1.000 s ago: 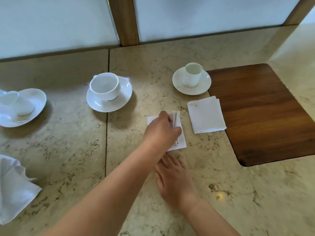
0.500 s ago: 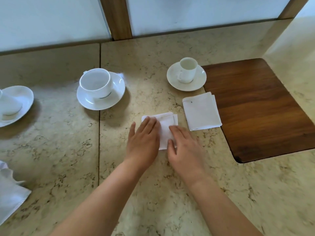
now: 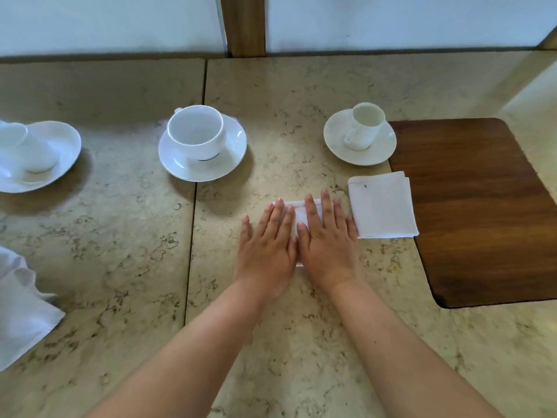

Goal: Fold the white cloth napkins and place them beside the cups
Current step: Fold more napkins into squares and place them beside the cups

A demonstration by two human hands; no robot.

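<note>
Beige marble surface [image 3: 120, 267] is carrying everything: both hands, left [image 3: 266, 251] and right [image 3: 327, 248], are lying flat, grip released, pressing a small folded white cloth napkin [image 3: 298, 215] at 5 o'clock from the big white cup [image 3: 196, 131].

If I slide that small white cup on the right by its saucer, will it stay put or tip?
The small cup stands tall and narrow on its saucer, so it would probably wobble or tip under a quick push. Both look like glazed ceramic, so the cup may slip on the saucer, and the saucer should slide easily on the smooth stone counter.
</note>
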